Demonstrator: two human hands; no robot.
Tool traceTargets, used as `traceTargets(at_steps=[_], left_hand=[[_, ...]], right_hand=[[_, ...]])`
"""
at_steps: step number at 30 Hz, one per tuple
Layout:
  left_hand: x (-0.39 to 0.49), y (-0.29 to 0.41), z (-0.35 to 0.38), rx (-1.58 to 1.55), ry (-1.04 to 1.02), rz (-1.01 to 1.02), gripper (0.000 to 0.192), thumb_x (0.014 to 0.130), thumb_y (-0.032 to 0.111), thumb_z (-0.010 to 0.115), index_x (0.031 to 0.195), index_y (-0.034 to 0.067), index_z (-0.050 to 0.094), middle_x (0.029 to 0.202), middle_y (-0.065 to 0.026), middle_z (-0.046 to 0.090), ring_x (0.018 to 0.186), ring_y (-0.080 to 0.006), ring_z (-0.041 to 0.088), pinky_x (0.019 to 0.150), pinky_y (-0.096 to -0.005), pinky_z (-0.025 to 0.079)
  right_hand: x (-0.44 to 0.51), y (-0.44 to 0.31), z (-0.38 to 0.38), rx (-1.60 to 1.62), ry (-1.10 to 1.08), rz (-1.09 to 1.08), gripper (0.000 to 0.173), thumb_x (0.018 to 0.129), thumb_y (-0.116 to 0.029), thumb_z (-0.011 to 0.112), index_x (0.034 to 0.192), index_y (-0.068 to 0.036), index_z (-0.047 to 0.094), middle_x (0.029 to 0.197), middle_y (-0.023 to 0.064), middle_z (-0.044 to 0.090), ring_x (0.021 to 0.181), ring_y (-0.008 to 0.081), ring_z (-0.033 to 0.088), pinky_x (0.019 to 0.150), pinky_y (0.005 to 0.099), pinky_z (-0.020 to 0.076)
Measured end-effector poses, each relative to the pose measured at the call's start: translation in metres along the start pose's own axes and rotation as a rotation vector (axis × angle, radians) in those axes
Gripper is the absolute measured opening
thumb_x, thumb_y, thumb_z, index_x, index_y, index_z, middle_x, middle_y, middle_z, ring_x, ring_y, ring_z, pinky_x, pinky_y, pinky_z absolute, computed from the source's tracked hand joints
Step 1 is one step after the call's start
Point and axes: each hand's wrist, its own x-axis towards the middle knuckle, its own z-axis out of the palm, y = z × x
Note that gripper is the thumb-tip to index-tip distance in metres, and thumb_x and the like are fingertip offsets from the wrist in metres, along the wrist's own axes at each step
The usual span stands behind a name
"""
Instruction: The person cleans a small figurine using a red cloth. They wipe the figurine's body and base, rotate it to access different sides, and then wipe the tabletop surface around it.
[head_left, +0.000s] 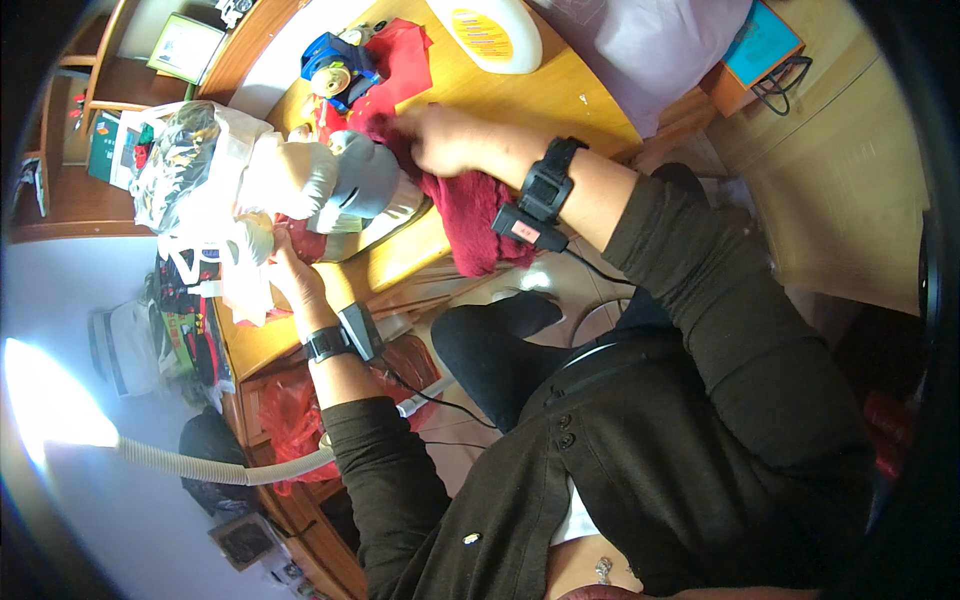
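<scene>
My right hand (442, 139), slightly blurred, grips one end of a dark red cloth (476, 225) over the wooden desk (555, 97); the rest of the cloth hangs over the desk's front edge. My left hand (292, 270) is at a pale, puffy item (255, 236) beside a red object (302, 240); its fingertips are partly hidden, so its hold cannot be told. Between the hands stands a grey-blue rounded object (364, 176) with a dark curved mark, next to a ribbed white object (300, 172). A blue toy-like object (337, 71) lies behind, by red paper (401, 60).
A white plastic bottle (495, 34) rests at the desk's back. Filled clear plastic bags (184, 165) stand at the left, near wooden shelves (142, 82). A lit lamp on a flexible neck (187, 461) reaches in at lower left. Red plastic bags (292, 420) hang below the desk.
</scene>
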Motion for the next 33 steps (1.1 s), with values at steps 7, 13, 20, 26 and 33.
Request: traceTargets(at_steps=[7,13,20,26,33], left_hand=[[-0.003,0.004,0.008,-0.032,-0.024,0.109,0.036,0.085,0.014,0.064,0.117,0.001,0.053,0.100,-0.0069,0.059,0.086,-0.0149,0.055,0.075,-0.0294,0.048],[-0.001,0.002,0.011,0.004,0.022,0.073,0.029,0.084,0.012,0.065,0.109,-0.001,0.057,0.099,-0.0086,0.061,0.087,-0.0149,0.056,0.079,-0.0294,0.046],[-0.001,0.006,0.011,0.005,-0.016,0.083,0.028,0.084,0.012,0.067,0.107,0.000,0.058,0.096,-0.0058,0.061,0.083,-0.0125,0.055,0.076,-0.0258,0.045],[0.001,0.004,0.010,0.051,0.002,0.103,0.034,0.082,0.010,0.070,0.111,0.000,0.057,0.100,-0.0062,0.060,0.087,-0.0124,0.055,0.079,-0.0265,0.045],[0.004,0.011,0.008,0.156,-0.005,0.171,0.037,0.077,0.008,0.074,0.111,-0.001,0.060,0.102,-0.0078,0.063,0.090,-0.0143,0.057,0.083,-0.0288,0.046]], right_hand=[[-0.010,0.013,0.010,-0.105,-0.216,-0.134,0.030,0.078,-0.012,0.051,0.104,-0.004,0.063,0.117,0.0184,0.060,0.121,0.0374,0.047,0.105,0.0512,0.0310],[-0.067,0.004,0.038,-0.205,0.149,-0.207,0.023,0.079,-0.015,0.051,0.091,0.001,0.062,0.110,0.0236,0.062,0.120,0.0414,0.049,0.104,0.0527,0.0329],[-0.104,-0.025,0.050,-0.380,0.161,-0.407,0.024,0.083,-0.020,0.049,0.095,-0.004,0.063,0.098,0.0165,0.063,0.105,0.0370,0.057,0.104,0.0575,0.0315],[-0.106,-0.038,0.054,-0.510,0.166,-0.419,0.026,0.086,-0.021,0.048,0.102,-0.010,0.065,0.099,0.0127,0.062,0.106,0.0364,0.056,0.104,0.0600,0.0296],[-0.065,-0.004,-0.013,-0.117,0.075,-0.118,0.022,0.080,-0.014,0.053,0.088,-0.003,0.070,0.084,0.0206,0.067,0.084,0.0343,0.066,0.086,0.0439,0.0503]])
